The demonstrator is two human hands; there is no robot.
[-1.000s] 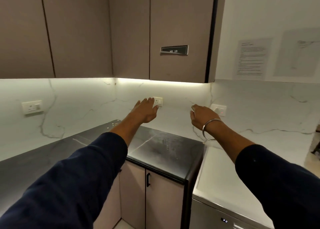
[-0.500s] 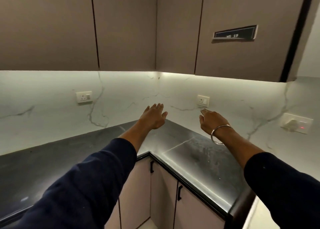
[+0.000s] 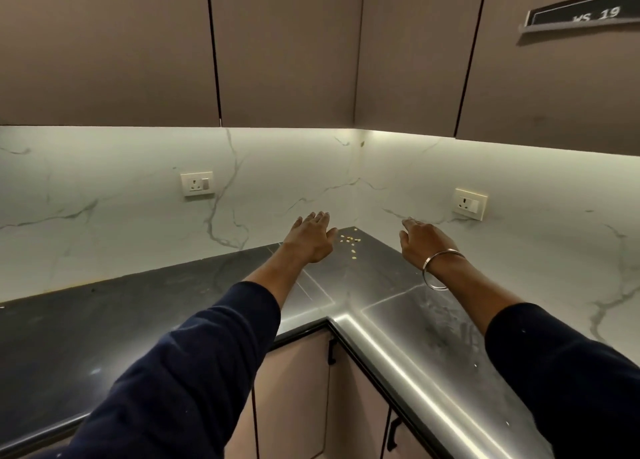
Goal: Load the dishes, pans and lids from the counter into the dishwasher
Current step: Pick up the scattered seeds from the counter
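Both my arms, in dark blue sleeves, stretch out over the corner of a black counter. My left hand is held flat with straight fingers, palm down, and holds nothing. My right hand, with a metal bangle at the wrist, has relaxed fingers and is also empty. No dishes, pans or lids are in view. The dishwasher is out of view.
Small pale crumbs lie in the counter's back corner between my hands. Two wall sockets sit on the white marble backsplash. Brown upper cabinets hang overhead, one with a label plate. Base cabinet doors are below the counter.
My view has swung left, from the white appliance top to the black counter corner. The crumbs came into sight. Both hands stay outstretched and empty.
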